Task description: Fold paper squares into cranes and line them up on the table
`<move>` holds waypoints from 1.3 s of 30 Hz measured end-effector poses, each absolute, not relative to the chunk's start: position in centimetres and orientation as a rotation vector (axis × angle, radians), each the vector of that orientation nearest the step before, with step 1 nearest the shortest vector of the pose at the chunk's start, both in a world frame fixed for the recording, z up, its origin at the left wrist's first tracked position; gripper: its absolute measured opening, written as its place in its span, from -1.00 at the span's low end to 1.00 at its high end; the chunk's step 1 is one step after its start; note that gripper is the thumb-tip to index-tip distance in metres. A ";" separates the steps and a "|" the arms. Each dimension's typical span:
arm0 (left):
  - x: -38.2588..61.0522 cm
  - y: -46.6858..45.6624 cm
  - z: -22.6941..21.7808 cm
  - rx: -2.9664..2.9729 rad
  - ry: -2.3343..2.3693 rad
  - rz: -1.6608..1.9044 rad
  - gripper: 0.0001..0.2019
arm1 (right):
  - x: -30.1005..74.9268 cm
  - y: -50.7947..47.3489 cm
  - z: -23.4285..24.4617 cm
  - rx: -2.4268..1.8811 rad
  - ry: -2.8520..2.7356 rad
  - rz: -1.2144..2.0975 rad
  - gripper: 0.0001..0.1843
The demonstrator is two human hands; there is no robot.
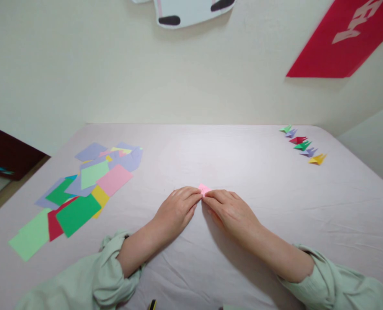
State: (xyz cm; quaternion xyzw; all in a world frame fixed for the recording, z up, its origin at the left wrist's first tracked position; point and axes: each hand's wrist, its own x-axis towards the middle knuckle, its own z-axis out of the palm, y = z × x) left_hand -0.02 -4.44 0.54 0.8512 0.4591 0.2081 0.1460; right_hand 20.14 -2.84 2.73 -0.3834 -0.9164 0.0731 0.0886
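A small pink piece of folded paper lies at the middle of the table, its upper part showing between my fingertips. My left hand is closed on its left side, fingers pressed together. From the other side my right hand pinches it, thumb and fingers close to the left fingertips. Both hands rest low on the cloth, and they cover the paper's lower part.
Loose coloured paper sheets overlap on the left of the table. Several small folded paper figures stand in a row at the far right. A wall rises behind the table. A dark-and-yellow object shows at the near edge.
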 end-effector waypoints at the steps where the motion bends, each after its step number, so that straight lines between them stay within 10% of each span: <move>1: 0.0 -4.4 0.5 2.452 1.333 0.590 -0.68 | 20.1 -2.8 2.7 -1.139 -2.730 0.211 -0.80; 39: -0.7 -3.9 0.3 2.335 1.428 0.612 -0.52 | 19.7 -3.4 2.1 -1.169 -2.758 0.035 -0.71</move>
